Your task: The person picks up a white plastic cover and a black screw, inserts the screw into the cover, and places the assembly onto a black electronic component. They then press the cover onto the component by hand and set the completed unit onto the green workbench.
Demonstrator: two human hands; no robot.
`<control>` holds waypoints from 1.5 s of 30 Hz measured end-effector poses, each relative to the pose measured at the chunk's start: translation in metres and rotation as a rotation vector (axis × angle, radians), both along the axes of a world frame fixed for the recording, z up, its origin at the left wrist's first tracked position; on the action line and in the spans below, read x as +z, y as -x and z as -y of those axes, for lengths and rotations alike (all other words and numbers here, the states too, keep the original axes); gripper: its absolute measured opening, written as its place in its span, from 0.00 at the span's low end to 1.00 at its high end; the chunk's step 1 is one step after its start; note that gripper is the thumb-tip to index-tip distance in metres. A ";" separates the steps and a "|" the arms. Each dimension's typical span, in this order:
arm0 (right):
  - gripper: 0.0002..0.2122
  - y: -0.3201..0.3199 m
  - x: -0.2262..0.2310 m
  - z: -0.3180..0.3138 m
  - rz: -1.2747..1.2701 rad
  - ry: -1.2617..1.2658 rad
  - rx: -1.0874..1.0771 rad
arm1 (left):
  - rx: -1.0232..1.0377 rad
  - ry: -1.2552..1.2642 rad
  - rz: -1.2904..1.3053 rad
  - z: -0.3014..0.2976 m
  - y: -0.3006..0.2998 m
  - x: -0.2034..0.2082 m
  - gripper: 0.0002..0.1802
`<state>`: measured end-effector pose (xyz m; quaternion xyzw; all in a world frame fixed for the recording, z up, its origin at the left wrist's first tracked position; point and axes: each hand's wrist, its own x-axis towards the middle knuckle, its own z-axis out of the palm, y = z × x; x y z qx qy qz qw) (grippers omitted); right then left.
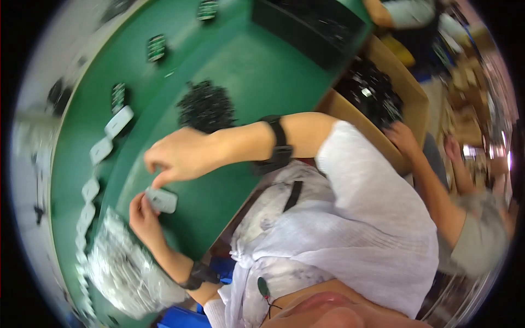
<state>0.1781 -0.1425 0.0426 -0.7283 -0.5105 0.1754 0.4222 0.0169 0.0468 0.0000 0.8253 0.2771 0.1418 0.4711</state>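
My left hand (146, 221) pinches a pale grey-white plastic casing (163, 201) with rounded corners, held just over the green table. Directly above it is my right hand (183, 156), its fingers curled and its thumb close to the casing's upper edge. Anything small between those fingers is too hidden to make out. Beyond my right wrist lies a heap of small black parts (205, 105). A clear plastic bag (128, 268) full of pale pieces rests beside my left forearm.
White casings (101, 150) form a curved row along the green table (257, 82)'s left side. Green circuit boards (156, 48) lie farther up. A black bin (306, 27) stands at the far side. Another person's hand (403, 139) reaches toward a cardboard box (413, 93) of black parts.
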 end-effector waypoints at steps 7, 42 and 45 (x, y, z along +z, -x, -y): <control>0.12 -0.058 0.023 -0.028 0.164 -0.003 -0.187 | 0.011 -0.255 0.094 0.016 0.001 -0.003 0.07; 0.16 -0.013 -0.039 -0.045 0.112 -0.060 -0.055 | -0.105 -0.699 0.126 0.047 0.025 -0.012 0.32; 0.11 0.011 -0.040 -0.049 0.541 0.058 -0.145 | -0.134 -0.738 0.127 0.048 0.026 -0.007 0.30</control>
